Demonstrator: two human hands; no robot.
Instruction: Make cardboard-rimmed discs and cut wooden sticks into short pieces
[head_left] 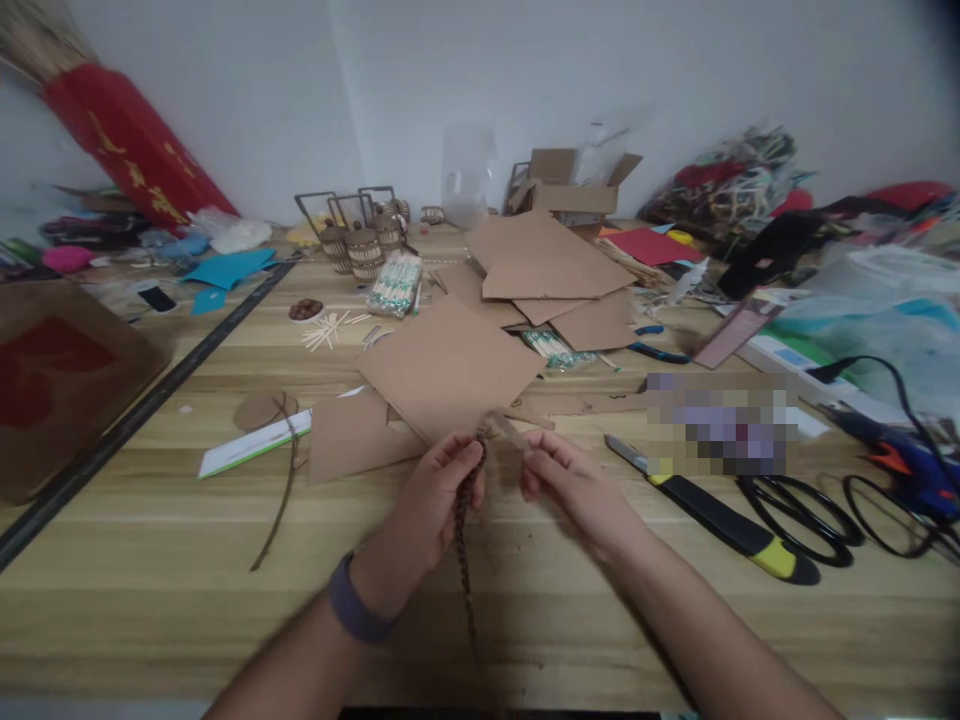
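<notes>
The braided cord (pixel 463 540) is in my left hand (pixel 450 490), near the middle of the desk (pixel 375 640), its thin tail running down toward my edge.

From the far left, a brown box (pixel 67 390) with a red patch stands on the desk, and behind it a red wrapped bundle (pixel 139 150) leans at a slant. A dark phone (pixel 156 298) lies close to some blue sheets (pixel 229 268). Nearer me, a thin twig (pixel 281 500) crosses a white strip with a green edge (pixel 251 445) and reaches up onto a round cardboard disc (pixel 259 411). Farther back are a small bowl (pixel 306 312) of brown pieces, loose pale sticks (pixel 322 332) and little handled buckets (pixel 365 255), with a clear packet (pixel 396 282) just beside them.

My left grip is closed, thumb and fingers pinching the cord near its upper end; a purple band (pixel 360 605) circles that wrist. Just beyond my hands lies a square cardboard sheet (pixel 450 360), overlapping other pieces, and more cardboard (pixel 551 260) is stacked behind it, in front of an open carton (pixel 574 195).

My right hand (pixel 574 485) is closed too, pinching a pale strip (pixel 511 433) that points toward the cord's top; blur hides whether they touch. Right of it, a yellow-and-black utility knife (pixel 720 520) lies with its blade out, beside black looped handles (pixel 802 515), and a blue glue gun (pixel 919 475) sits farthest right.
</notes>
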